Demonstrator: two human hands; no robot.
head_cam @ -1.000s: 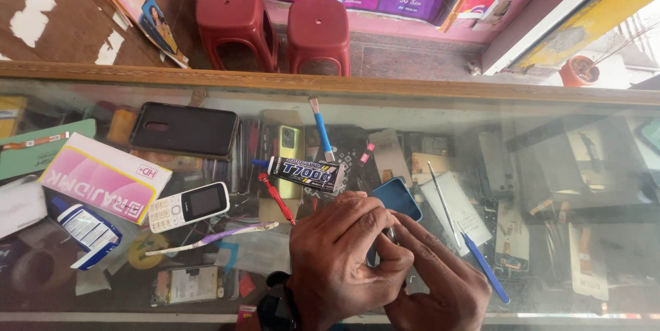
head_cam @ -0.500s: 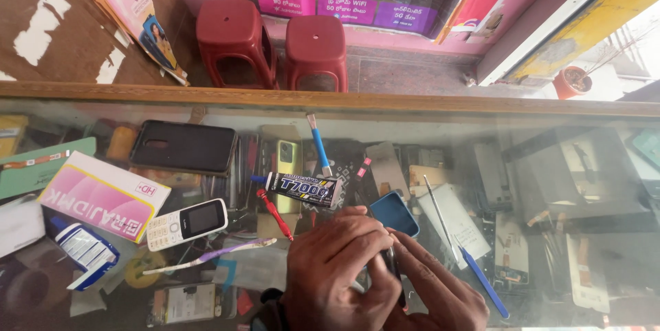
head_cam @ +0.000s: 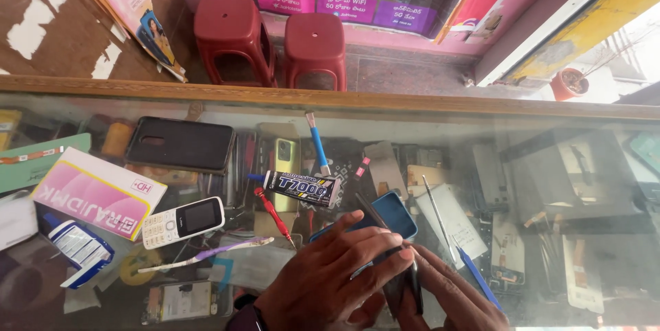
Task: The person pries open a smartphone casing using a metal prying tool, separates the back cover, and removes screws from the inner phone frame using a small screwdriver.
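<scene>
Head view: left hand (head_cam: 330, 283) lies flat over a dark phone (head_cam: 402, 288) on the glass counter (head_cam: 522, 235), fingers closed together, pressing its upper edge. Right hand (head_cam: 454, 296) pinches the phone's right side from below. Phone's long axis runs near-vertical, between both hands; left hand covers more. Glue tube (head_cam: 301, 188) well apart, up-left.

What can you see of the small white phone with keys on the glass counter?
The small white phone is a bar-shaped keypad handset, seemingly plastic, with a dark, unlit screen and pale keys. It lies flat, face up and slanted, on the glass counter, beside a pink box. Neither hand touches it.
</scene>
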